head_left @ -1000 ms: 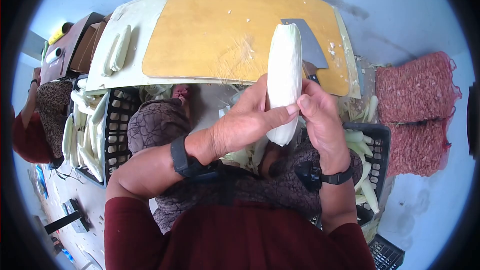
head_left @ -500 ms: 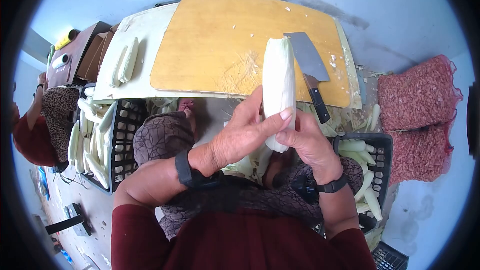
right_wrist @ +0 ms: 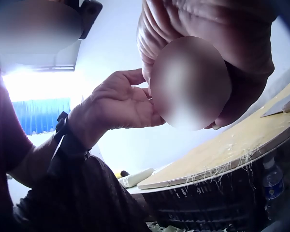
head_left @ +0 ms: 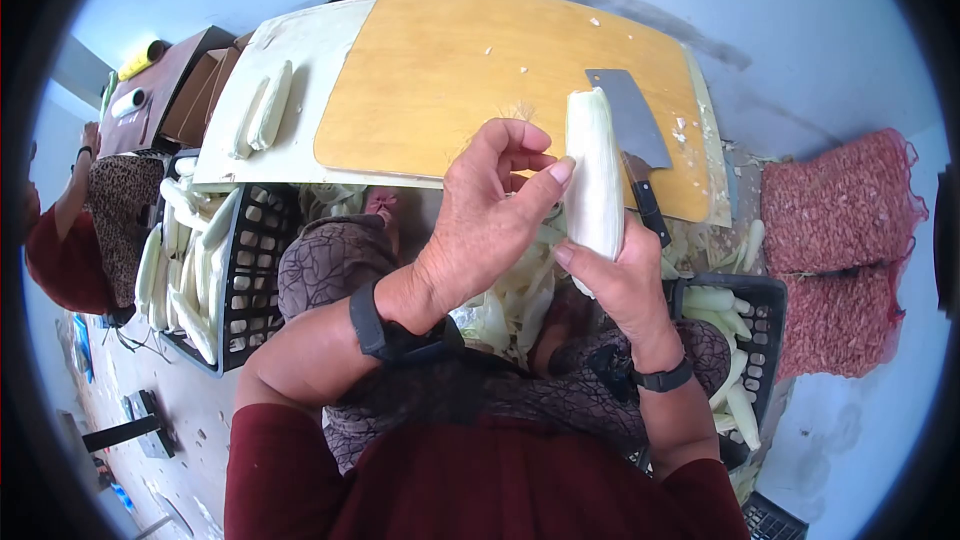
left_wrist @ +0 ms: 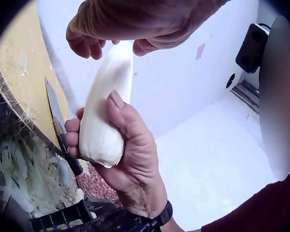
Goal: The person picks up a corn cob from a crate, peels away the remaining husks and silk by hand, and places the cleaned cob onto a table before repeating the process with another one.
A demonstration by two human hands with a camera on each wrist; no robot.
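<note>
A pale ear in husk (head_left: 597, 180) stands nearly upright before me in the head view. My right hand (head_left: 628, 285) grips its lower part, the thumb lying along the front; in the left wrist view the right hand's fingers (left_wrist: 73, 135) wrap behind the ear (left_wrist: 104, 111). My left hand (head_left: 485, 215) is left of the ear's upper half, fingers loosely bent and thumb tip by its edge; whether it touches is unclear. Behind the ear a cleaver (head_left: 628, 115) lies on the yellow board (head_left: 450, 70).
Two pale ears (head_left: 270, 105) lie on the white board at left. Crates of ears stand at left (head_left: 238, 280) and right (head_left: 775, 310). Red mesh sacks (head_left: 840, 200) are far right, husks (head_left: 500, 315) below the table. Another person's arm (head_left: 75, 180) shows far left.
My left hand has loosened from the ear and shifted to its upper left side. The right hand keeps its grip below, and the ear has moved slightly right in the head view.
</note>
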